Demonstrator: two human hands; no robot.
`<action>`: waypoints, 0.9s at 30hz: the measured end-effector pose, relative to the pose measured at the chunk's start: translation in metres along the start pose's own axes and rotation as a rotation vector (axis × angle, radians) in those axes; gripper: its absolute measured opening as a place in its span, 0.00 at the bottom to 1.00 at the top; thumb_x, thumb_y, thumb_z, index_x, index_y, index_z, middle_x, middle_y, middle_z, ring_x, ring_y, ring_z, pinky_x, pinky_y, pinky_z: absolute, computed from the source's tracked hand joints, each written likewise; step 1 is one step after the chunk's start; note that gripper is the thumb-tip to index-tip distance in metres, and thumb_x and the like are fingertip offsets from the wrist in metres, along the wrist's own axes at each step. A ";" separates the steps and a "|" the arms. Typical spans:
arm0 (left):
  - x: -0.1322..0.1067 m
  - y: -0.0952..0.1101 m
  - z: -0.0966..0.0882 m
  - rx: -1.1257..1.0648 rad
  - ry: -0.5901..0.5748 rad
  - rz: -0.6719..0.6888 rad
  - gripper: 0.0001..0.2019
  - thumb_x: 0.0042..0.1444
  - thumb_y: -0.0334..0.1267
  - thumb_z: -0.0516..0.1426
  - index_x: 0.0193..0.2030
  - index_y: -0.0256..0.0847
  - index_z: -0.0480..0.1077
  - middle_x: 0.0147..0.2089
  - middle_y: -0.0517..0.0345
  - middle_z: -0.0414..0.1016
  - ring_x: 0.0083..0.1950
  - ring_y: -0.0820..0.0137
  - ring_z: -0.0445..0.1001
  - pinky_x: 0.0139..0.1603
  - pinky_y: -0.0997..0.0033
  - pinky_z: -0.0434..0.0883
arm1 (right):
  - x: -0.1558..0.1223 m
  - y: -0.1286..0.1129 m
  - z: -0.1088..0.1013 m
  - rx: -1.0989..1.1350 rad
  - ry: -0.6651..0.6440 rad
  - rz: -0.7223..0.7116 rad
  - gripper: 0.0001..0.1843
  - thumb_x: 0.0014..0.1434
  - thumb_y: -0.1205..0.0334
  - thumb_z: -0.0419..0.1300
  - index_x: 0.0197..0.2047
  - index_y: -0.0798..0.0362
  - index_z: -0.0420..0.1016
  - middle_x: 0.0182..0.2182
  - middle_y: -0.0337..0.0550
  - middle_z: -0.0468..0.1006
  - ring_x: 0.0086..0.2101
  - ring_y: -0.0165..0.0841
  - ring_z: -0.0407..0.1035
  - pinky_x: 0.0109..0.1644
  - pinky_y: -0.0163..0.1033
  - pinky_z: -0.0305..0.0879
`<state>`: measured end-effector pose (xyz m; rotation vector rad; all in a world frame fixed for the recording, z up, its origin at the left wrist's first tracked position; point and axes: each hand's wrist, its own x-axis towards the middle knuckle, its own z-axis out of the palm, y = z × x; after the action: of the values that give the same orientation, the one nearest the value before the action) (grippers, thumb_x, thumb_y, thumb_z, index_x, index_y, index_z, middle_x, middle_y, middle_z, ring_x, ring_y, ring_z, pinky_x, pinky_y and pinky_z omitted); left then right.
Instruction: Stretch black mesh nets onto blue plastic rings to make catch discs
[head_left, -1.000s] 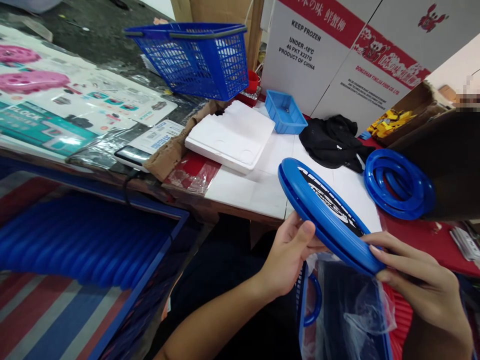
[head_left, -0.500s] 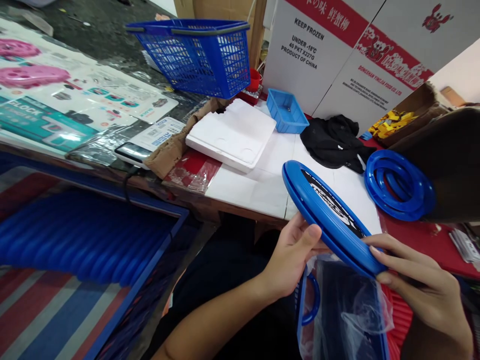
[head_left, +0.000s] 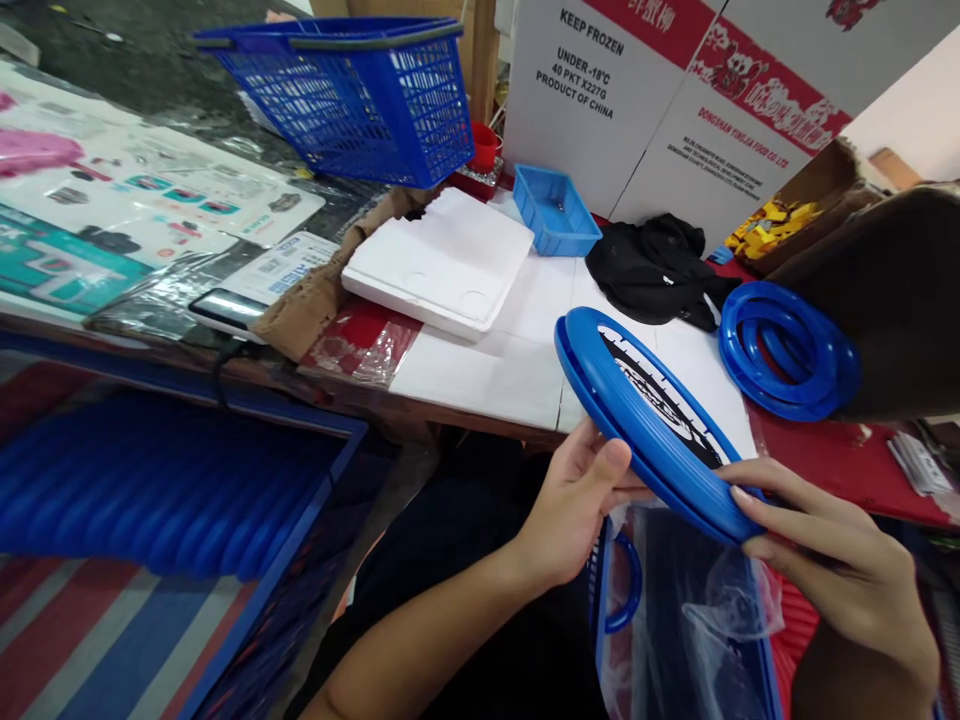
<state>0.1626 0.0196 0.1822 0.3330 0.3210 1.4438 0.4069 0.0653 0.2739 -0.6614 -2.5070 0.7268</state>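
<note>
A blue plastic disc (head_left: 637,410) with a black-and-white printed centre is tilted on edge over the table's near edge. My left hand (head_left: 574,505) grips its lower left rim, thumb on top. My right hand (head_left: 825,560) pinches the rim at the near right end. Under the disc hangs a clear plastic bag (head_left: 697,610) with a blue loop handle (head_left: 626,595); I cannot tell which hand holds it. Blue rings (head_left: 787,350) lie stacked on the table to the right.
On the table are a white foam tray (head_left: 442,260), a small blue bin (head_left: 555,210), black cloth (head_left: 652,270), a blue shopping basket (head_left: 352,90) and printed sheets (head_left: 150,200). White cartons (head_left: 675,90) stand behind. A box of stacked blue discs (head_left: 157,480) sits low on the left.
The view has shifted slightly, so everything sits a little more to the left and higher. Both hands keep the same grip on the blue disc.
</note>
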 end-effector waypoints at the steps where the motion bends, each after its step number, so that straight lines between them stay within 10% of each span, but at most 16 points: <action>1: 0.000 0.000 0.000 0.006 0.003 -0.007 0.28 0.64 0.58 0.68 0.61 0.41 0.73 0.50 0.47 0.86 0.44 0.58 0.88 0.49 0.58 0.85 | 0.000 0.000 0.000 0.001 -0.003 -0.005 0.34 0.65 0.80 0.64 0.71 0.48 0.76 0.62 0.54 0.78 0.59 0.45 0.76 0.60 0.45 0.76; 15: -0.004 0.004 -0.003 0.025 0.079 -0.059 0.29 0.62 0.60 0.69 0.58 0.40 0.75 0.48 0.48 0.85 0.41 0.61 0.86 0.43 0.62 0.85 | -0.010 -0.014 0.022 -0.171 0.012 0.006 0.36 0.67 0.81 0.62 0.74 0.48 0.72 0.65 0.56 0.74 0.62 0.47 0.71 0.60 0.50 0.75; 27: -0.008 -0.024 -0.071 0.335 0.568 -0.100 0.23 0.52 0.48 0.76 0.44 0.36 0.74 0.37 0.58 0.76 0.33 0.74 0.73 0.32 0.75 0.75 | -0.047 0.040 0.142 -0.439 -0.026 -0.022 0.39 0.69 0.79 0.55 0.78 0.45 0.64 0.71 0.56 0.71 0.67 0.48 0.68 0.69 0.62 0.68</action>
<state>0.1548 0.0113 0.1078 0.1647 1.0326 1.3637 0.3814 0.0167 0.1289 -0.7692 -2.7160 0.1718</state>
